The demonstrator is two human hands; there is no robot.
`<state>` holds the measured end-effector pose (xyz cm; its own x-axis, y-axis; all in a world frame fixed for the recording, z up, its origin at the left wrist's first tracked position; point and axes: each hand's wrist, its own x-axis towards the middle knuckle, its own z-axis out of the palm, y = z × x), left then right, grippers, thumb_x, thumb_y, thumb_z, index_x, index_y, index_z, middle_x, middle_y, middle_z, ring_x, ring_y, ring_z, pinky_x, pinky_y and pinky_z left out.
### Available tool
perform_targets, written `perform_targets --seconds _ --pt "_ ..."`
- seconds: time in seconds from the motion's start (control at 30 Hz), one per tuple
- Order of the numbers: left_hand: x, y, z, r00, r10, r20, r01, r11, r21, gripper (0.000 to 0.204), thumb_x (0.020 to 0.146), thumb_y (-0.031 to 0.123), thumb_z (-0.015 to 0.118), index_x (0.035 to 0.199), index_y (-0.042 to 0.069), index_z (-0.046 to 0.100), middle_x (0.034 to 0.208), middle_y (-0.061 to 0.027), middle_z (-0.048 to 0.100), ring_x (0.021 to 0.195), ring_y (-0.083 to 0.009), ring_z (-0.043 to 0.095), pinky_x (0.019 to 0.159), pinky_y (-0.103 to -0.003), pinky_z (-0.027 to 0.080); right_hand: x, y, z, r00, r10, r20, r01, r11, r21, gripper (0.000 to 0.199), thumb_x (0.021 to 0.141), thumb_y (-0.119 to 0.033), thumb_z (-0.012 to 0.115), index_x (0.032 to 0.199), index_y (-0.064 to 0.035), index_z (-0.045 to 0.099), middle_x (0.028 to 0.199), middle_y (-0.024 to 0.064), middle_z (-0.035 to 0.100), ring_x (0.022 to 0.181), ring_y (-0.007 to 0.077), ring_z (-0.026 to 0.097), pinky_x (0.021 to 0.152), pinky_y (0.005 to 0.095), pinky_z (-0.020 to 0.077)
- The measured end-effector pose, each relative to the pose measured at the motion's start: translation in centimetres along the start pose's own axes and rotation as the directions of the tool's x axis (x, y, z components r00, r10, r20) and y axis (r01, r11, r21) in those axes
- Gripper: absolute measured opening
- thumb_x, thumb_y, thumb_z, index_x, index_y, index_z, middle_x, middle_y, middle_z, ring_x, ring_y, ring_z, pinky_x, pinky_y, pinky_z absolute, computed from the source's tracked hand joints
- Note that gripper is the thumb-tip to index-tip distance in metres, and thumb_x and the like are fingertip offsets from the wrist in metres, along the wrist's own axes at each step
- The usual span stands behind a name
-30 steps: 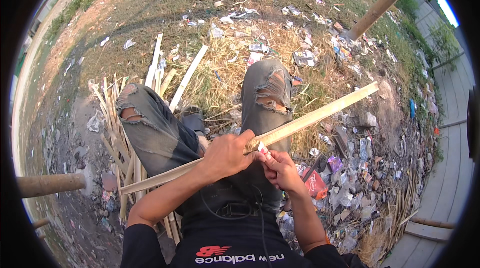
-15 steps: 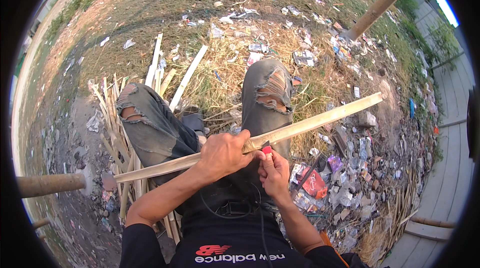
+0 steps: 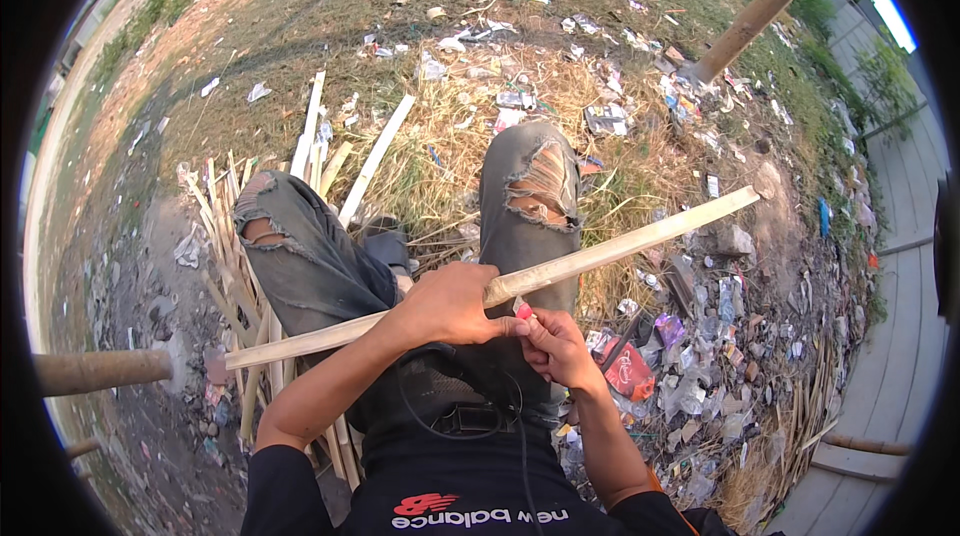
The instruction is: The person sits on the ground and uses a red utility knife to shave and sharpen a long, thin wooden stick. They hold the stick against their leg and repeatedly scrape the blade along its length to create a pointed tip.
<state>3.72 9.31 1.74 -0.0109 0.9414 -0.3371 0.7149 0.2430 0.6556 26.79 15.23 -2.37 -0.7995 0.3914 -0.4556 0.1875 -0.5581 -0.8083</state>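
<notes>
A long, pale bamboo strip [image 3: 650, 238] lies slantwise across my lap, its right end raised toward the upper right. My left hand [image 3: 450, 304] is closed around its middle, with the thumb stretched out to the fingers of my right hand. In my right hand [image 3: 560, 351] is a small knife with a red handle [image 3: 523, 310], just below the strip near the left thumb. The blade's short visible part points up toward the strip; whether it touches the wood I cannot tell. My torn dark jeans [image 3: 525, 236] are under the strip.
Split bamboo strips [image 3: 240, 286] are heaped by my left leg, and others [image 3: 377, 158] lie ahead. A bamboo post [image 3: 765, 11] stands at the far right, another pole [image 3: 105, 371] at left. Litter [image 3: 700, 376] covers the ground at right, beside a plank wall [image 3: 900, 286].
My right hand has shifted slightly right and down with the knife, and the blade has turned. The left thumb now reaches to the right fingers. The strip has slid slightly left.
</notes>
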Motion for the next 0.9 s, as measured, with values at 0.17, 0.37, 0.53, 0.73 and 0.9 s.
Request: perform_targets --seconds 0.17,0.37,0.53,0.73,0.9 --pt "-0.1 0.6 -0.5 0.996 -0.047 0.074 0.047 0.999 0.003 0.076 0.074 0.074 0.084 0.093 0.001 0.069 0.081 -0.0186 0.072 0.082 -0.04 0.074 0.072 -0.05 0.056 -0.1 0.0 0.1 1.0 -0.004 0.004 0.004 1.0 0.003 0.027 0.114 -0.032 0.054 0.103 -0.0078 0.059 0.063 -0.0036 0.042 0.049 0.0044 0.034 0.041 0.0228 0.0277" --pt "-0.5 0.5 0.1 1.0 0.008 -0.028 -0.006 0.998 0.058 0.073 0.076 0.07 0.084 0.093 0.0 0.067 0.078 -0.0194 0.071 0.082 -0.0412 0.074 0.072 -0.051 0.056 -0.1 -0.6 0.1 0.999 0.016 0.041 -0.019 0.998 0.063 0.025 0.113 -0.031 0.055 0.102 -0.0087 0.06 0.063 -0.0044 0.041 0.049 0.0036 0.033 0.042 0.0228 0.0255" --pt "-0.5 0.3 0.2 1.0 0.015 -0.013 -0.014 1.0 0.026 0.067 0.083 0.064 0.082 0.095 0.0 0.066 0.078 -0.0222 0.07 0.084 -0.0442 0.073 0.072 -0.054 0.055 0.0 -0.8 0.7 0.999 -0.031 -0.03 0.031 0.999 -0.027 0.03 0.113 -0.033 0.053 0.099 -0.0089 0.062 0.068 -0.0066 0.044 0.054 0.0023 0.036 0.046 0.0216 0.0265" --pt "-0.9 0.2 1.1 0.997 -0.028 -0.067 0.031 0.998 0.048 0.063 0.089 0.063 0.075 0.098 0.001 0.067 0.078 -0.0234 0.071 0.079 -0.0447 0.073 0.072 -0.055 0.057 0.4 1.0 3.4 0.928 -0.237 -0.288 0.213 0.971 -0.113 0.033 0.114 -0.031 0.053 0.096 -0.0054 0.063 0.069 -0.0061 0.046 0.057 0.0025 0.041 0.048 0.0224 0.0308" --pt "-1.2 1.0 0.8 0.995 -0.075 -0.069 0.082 0.991 0.109 0.069 0.088 0.07 0.072 0.102 0.003 0.07 0.079 -0.0229 0.073 0.08 -0.0443 0.074 0.073 -0.054 0.058 0.0 0.7 3.3 0.947 -0.167 -0.274 0.17 0.985 -0.011 0.034 0.113 -0.036 0.054 0.099 -0.0059 0.062 0.068 -0.0064 0.044 0.057 0.0025 0.041 0.046 0.0215 0.0305"
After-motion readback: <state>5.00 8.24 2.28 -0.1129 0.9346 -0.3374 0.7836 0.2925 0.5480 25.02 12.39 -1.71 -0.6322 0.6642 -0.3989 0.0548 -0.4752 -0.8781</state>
